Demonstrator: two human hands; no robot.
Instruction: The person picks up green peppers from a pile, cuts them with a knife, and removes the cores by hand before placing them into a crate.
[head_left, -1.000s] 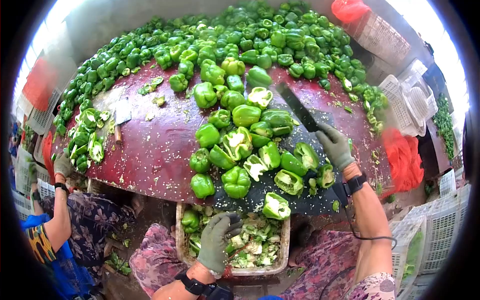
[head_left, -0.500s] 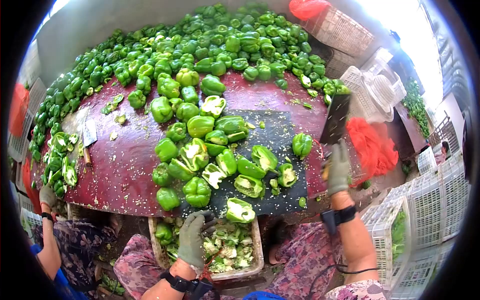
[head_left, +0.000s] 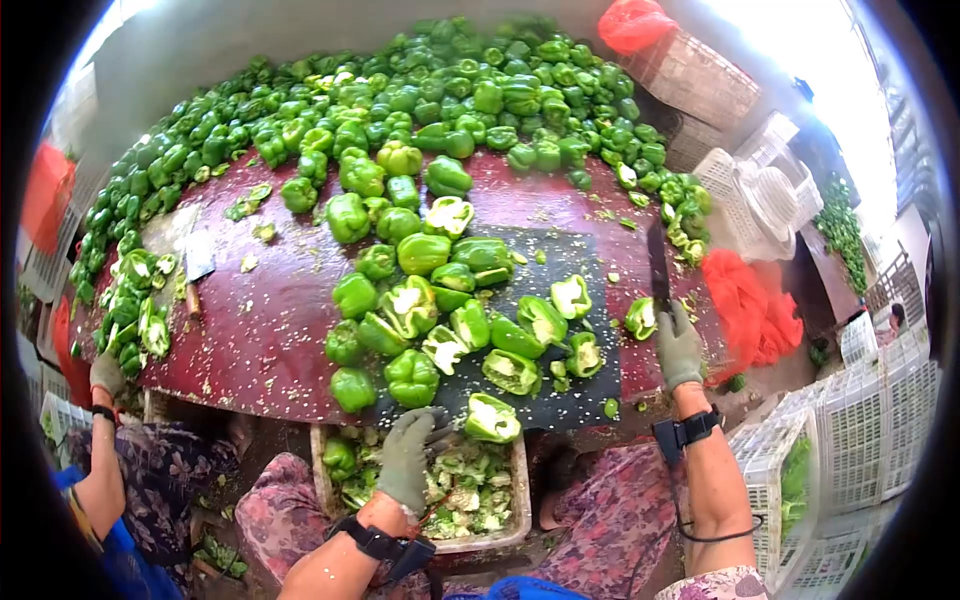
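Observation:
My right hand [head_left: 680, 350], in a grey-green glove, is closed round the handle of a cleaver [head_left: 658, 262]. The blade points away from me and shows nearly edge-on. Just left of this hand lies a cut green pepper half [head_left: 641, 318]; another cut half [head_left: 570, 297] lies farther left on the dark mat [head_left: 600, 385]. My left hand [head_left: 405, 460], also gloved, hovers over the near table edge with fingers extended and nothing visible in them. To its right, a halved pepper [head_left: 492, 417] sits at the mat's edge. Whole peppers [head_left: 412, 378] and cut ones lie ahead of it.
A large heap of green peppers [head_left: 400, 100] covers the table's back. Below the edge stands a tub [head_left: 522, 490] of pepper scraps. Another person's gloved hand [head_left: 106, 372] is at the left, near a second cleaver [head_left: 198, 258]. Red netting [head_left: 750, 310] and white crates [head_left: 850, 410] stand right.
The whole pepper beside the cleaver is now in two separated halves. My right hand and the cleaver have come down, the blade turning from broad side to edge-on. My left hand has shifted slightly.

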